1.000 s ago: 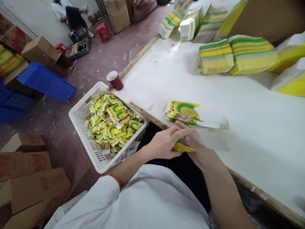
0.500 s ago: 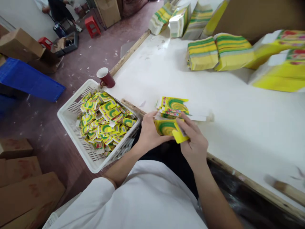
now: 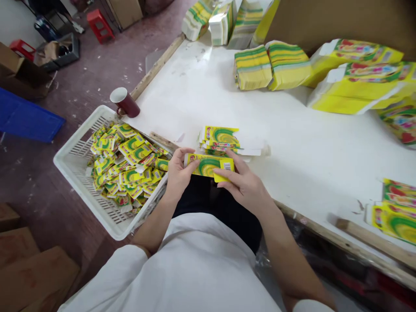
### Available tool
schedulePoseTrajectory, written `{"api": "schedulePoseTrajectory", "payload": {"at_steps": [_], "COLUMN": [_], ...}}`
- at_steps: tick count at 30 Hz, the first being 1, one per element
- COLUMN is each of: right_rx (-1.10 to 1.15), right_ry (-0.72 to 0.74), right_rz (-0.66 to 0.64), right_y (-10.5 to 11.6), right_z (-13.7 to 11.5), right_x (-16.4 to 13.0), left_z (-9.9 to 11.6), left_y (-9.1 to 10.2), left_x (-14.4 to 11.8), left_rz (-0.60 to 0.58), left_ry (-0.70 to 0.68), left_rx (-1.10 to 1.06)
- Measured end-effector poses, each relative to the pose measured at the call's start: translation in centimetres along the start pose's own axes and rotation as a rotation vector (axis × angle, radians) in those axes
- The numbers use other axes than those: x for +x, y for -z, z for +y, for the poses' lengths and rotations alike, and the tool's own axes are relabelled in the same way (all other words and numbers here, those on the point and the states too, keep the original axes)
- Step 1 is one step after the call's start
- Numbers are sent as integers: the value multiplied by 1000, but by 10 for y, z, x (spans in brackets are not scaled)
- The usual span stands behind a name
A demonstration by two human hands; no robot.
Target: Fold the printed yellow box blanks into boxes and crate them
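The person holds a small yellow-and-green carton (image 3: 209, 167) at the near edge of the desk (image 3: 292, 130), just above the lap. The left hand (image 3: 177, 173) pinches its left end, thumb on top, and the right hand (image 3: 243, 184) closes on the right end, fingers (image 3: 227, 173) pressed to the yellow side flap — both hands are shut on the one carton.

The work looks like squaring up or closing a flat-folded box; done well, it would mean pressing along the printed creases rather than across the panels, with the two ends level so the thin board does not buckle.

The carton is glossy printed card, oblong and shallow, with a green swirl on its face. Just beyond it on the desk lies a short stack of flat blanks (image 3: 221, 138) of the same print, white tabs sticking out. Left of the hands, a white slatted plastic basket (image 3: 81, 186) is heaped with many small finished boxes — a dark red mug (image 3: 125, 103) stands at its far corner. Banded bundles of blanks (image 3: 269, 65) lie farther back on the matte white top.
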State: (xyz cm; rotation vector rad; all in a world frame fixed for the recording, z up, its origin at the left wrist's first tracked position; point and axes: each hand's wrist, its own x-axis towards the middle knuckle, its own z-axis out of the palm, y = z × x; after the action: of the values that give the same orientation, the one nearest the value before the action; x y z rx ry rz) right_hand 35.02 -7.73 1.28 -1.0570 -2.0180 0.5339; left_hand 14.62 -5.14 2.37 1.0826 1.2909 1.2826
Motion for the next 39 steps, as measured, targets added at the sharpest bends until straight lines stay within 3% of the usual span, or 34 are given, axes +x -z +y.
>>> {"api": "schedulePoseTrajectory", "payload": {"at_steps": [6, 13, 18, 20, 23, 25, 28, 30, 31, 33, 36, 39], "right_rx": [-20, 37, 199, 185, 99, -5, -189, -241, -250, -259, -275, -186], "right_ry": [-53, -83, -225, -221, -195, -231, -321, -339, -340, -343, -374, -423], "right_rz": [194, 34, 232, 217, 163, 222, 291, 228, 192, 160, 204, 269], "right_y": [-14, -11, -29, -38, -38, -31, -20, -18, -19, -20, -16, -7], "right_z": [-1, -1, -4, -4, 8, 27, 61, 79, 85, 91, 84, 60], "right_x": [7, 8, 8, 11, 18, 24, 32, 36, 37, 38, 39, 40], "left_z": [0, 0, 1, 3, 7, 12, 17, 15, 12, 3, -13, -23], "left_y": [-4, 3, -4, 3, 46, 94, 164, 185, 186, 169, 115, 55], "left_x": [2, 6, -1, 0, 12, 26, 44, 47, 47, 43, 37, 29], "left_rz": [1, 26, -46, -23, 208, 493, 842, 958, 954, 838, 585, 342], "left_ry": [-16, -3, 44, 16, -162, -295, -387, -429, -440, -436, -364, -300], "left_rx": [-6, -47, 12, 74, 319, 556, 818, 865, 861, 816, 657, 348]}}
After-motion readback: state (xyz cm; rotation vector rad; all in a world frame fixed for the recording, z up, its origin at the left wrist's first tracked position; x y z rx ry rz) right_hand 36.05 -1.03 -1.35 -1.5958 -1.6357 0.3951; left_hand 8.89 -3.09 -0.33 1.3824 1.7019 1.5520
